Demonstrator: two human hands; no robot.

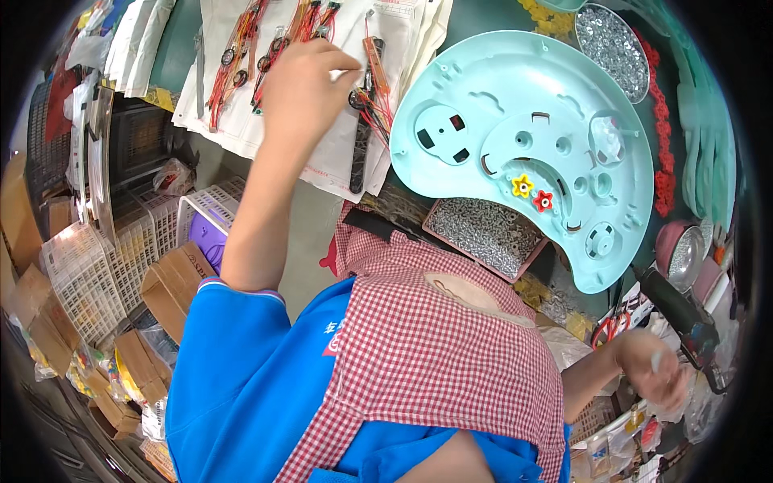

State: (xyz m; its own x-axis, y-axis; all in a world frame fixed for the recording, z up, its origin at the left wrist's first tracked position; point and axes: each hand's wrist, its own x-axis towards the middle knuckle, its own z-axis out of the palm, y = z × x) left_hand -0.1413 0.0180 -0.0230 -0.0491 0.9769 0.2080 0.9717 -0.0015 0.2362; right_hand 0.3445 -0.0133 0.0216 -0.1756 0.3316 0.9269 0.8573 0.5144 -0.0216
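L hand is over white sheets on the table, grip narrow: thumb & index curled w/ a small gap. Wired module lies on the sheets just R of those tips, long axis approx. away from the person, wires twd the teal shell. L hand's nearer; R hand is well apart, lower R, near the black driver, fingers loosely bent. Blurry, so can't tell if either holds anything.

Set on the head, on the left side of a pair; facing steeply down, close above the apron, reaching wide across to the bench beyond.
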